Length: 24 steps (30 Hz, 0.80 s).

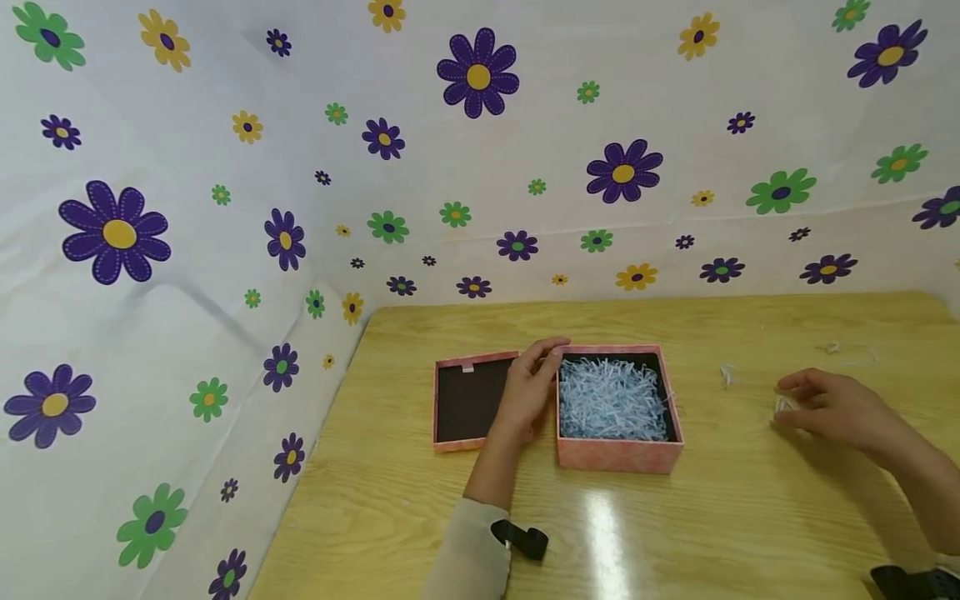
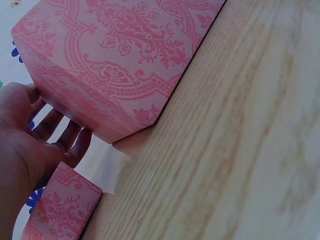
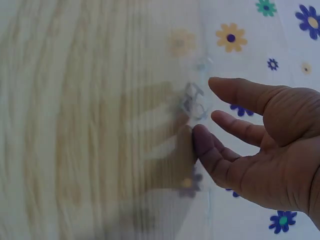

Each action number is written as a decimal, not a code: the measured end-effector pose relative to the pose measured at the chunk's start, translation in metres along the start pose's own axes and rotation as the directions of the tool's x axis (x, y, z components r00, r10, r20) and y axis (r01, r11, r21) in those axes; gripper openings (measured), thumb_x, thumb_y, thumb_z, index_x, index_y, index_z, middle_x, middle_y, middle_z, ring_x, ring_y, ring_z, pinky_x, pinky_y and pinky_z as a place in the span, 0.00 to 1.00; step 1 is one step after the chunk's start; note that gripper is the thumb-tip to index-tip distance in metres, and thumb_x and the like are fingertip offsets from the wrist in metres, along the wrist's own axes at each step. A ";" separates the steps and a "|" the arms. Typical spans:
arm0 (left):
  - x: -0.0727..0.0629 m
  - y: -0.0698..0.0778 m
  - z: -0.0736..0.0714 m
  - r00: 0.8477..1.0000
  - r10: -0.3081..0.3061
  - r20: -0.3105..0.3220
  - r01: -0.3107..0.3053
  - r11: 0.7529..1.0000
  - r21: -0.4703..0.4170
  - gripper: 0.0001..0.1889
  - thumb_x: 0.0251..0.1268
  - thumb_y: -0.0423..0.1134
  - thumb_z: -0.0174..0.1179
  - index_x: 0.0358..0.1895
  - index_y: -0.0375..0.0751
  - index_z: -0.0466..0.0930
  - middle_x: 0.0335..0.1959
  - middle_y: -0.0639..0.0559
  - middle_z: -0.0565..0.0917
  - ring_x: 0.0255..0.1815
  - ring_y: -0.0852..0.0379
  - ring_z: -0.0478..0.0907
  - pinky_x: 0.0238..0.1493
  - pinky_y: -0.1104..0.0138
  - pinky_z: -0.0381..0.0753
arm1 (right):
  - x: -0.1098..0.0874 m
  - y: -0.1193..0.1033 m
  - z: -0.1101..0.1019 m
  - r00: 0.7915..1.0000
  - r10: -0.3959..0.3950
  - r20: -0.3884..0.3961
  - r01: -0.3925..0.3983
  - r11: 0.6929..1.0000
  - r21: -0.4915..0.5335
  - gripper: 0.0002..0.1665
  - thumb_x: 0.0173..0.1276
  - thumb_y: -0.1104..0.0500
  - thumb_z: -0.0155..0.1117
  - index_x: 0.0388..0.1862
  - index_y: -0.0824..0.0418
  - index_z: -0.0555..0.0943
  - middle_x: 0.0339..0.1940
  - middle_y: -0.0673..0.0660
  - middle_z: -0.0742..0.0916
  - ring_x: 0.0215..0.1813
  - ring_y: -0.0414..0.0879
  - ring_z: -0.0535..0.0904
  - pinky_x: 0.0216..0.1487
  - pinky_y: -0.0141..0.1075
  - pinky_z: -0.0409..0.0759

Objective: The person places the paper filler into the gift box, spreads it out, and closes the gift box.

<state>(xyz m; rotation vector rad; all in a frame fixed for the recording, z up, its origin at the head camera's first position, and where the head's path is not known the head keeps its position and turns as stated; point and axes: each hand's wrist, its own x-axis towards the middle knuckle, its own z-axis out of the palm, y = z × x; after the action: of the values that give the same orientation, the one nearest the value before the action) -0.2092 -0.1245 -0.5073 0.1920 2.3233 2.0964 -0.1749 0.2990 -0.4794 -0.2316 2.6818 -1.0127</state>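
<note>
A pink patterned box (image 1: pixel 618 456) stands on the wooden table, holding pale blue and white shredded paper (image 1: pixel 611 400). My left hand (image 1: pixel 528 387) touches the box's left side near its back corner; in the left wrist view its fingers (image 2: pixel 77 145) lie against the patterned wall. Off to the right of the box, my right hand (image 1: pixel 836 412) is low over the table, thumb and fingers spread apart. A small tuft of paper shreds (image 3: pixel 192 102) lies by its fingertips in the right wrist view, not pinched.
Left of the box lies its lid (image 1: pixel 468 408), dark inside facing up, partly behind my left arm. More loose shreds (image 1: pixel 727 375) and thin strands (image 1: pixel 832 347) are scattered on the right of the table (image 1: pixel 375 517). A flower-printed sheet (image 1: pixel 555 150) borders the table's back and left.
</note>
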 end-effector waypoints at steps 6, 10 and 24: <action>0.000 0.001 -0.001 1.000 -0.001 0.000 0.001 1.000 -0.016 0.17 0.83 0.54 0.56 0.65 0.60 0.85 0.59 0.63 0.83 0.63 0.56 0.78 0.66 0.48 0.76 | 0.020 -0.019 0.015 0.995 -0.070 -0.065 0.066 0.996 -0.061 0.34 0.70 0.60 0.76 0.64 0.80 0.72 0.55 0.81 0.80 0.52 0.72 0.81 0.41 0.45 0.85; 0.000 0.002 0.000 1.000 0.006 0.011 -0.006 0.999 -0.038 0.19 0.84 0.53 0.55 0.67 0.53 0.83 0.59 0.61 0.83 0.63 0.55 0.78 0.66 0.48 0.76 | 0.036 -0.028 0.022 0.990 -0.113 -0.079 0.106 0.990 -0.089 0.36 0.70 0.62 0.74 0.68 0.80 0.70 0.54 0.82 0.81 0.53 0.75 0.81 0.44 0.57 0.85; 0.000 0.001 0.002 1.000 -0.004 0.009 0.004 0.999 -0.043 0.17 0.84 0.52 0.55 0.65 0.57 0.85 0.60 0.62 0.83 0.62 0.56 0.78 0.66 0.49 0.76 | 0.059 -0.036 0.041 0.943 -0.290 -0.164 0.247 0.938 -0.242 0.03 0.72 0.67 0.71 0.38 0.68 0.86 0.34 0.58 0.87 0.39 0.56 0.84 0.41 0.52 0.84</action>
<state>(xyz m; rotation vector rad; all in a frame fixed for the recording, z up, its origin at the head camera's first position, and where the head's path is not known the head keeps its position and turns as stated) -0.2091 -0.1228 -0.5068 0.1952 2.2698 2.1365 -0.2173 0.2328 -0.4960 -0.5874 3.0063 -0.8469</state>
